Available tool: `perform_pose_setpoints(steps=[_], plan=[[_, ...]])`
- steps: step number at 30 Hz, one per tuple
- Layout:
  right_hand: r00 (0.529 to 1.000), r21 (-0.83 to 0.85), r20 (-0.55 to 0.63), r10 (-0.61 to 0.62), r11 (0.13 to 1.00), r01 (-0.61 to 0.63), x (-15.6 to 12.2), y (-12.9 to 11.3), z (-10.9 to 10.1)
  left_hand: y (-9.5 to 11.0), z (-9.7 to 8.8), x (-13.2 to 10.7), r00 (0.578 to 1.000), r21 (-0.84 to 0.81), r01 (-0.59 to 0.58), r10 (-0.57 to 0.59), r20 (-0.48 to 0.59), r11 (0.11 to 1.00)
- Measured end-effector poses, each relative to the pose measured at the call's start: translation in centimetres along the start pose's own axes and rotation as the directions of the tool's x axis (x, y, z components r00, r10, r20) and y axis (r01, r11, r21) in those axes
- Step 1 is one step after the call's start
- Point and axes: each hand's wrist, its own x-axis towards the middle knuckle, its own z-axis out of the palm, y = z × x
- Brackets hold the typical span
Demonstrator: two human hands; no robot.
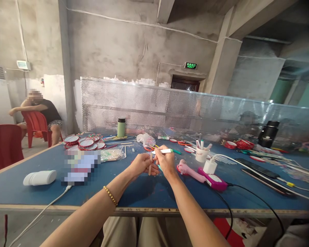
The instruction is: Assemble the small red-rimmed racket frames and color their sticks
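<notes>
Above the middle of the blue table, my left hand (143,164) is closed on a narrow wooden craft stick (150,165) that stands roughly upright between the fingers. Close beside it, my right hand (166,160) grips a white marker pen (164,151) with a green end pointing right. The pen's other end is near the top of the stick; whether they touch I cannot tell. Behind my hands lie a clear plastic bag (146,140) and a dark green marker (175,151). A pink glue gun (192,171) lies just right of my right hand.
Round red-rimmed discs (87,142) are heaped at the left, near a charging phone (82,166) and a white bottle (39,178). A cup of pens (203,153), a magenta box (216,181) and cables stand right. A perforated metal screen (144,103) borders the table's back.
</notes>
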Motion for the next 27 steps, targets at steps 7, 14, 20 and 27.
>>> perform_pose_setpoints(steps=[7,14,20,27], plan=[[1.0,-0.036,0.025,-0.004,0.999,0.005,0.13,-0.1,0.05,-0.24,-0.03,0.16,1.0,0.0,-0.004,0.004,-0.008,1.0],[1.0,-0.005,0.021,0.013,1.0,-0.012,-0.01,-0.27,-0.06,-0.22,0.0,0.13,1.0,-0.003,0.0,0.0,-0.007,1.0],[0.999,-0.002,0.018,0.029,1.0,-0.029,-0.03,-0.21,-0.03,-0.34,-0.05,0.22,1.0,-0.004,0.003,-0.003,-0.011,1.0],[0.999,0.013,-0.009,0.038,0.999,-0.038,-0.05,-0.47,-0.18,0.0,0.13,0.03,1.0,-0.008,0.008,-0.008,-0.019,1.0]])
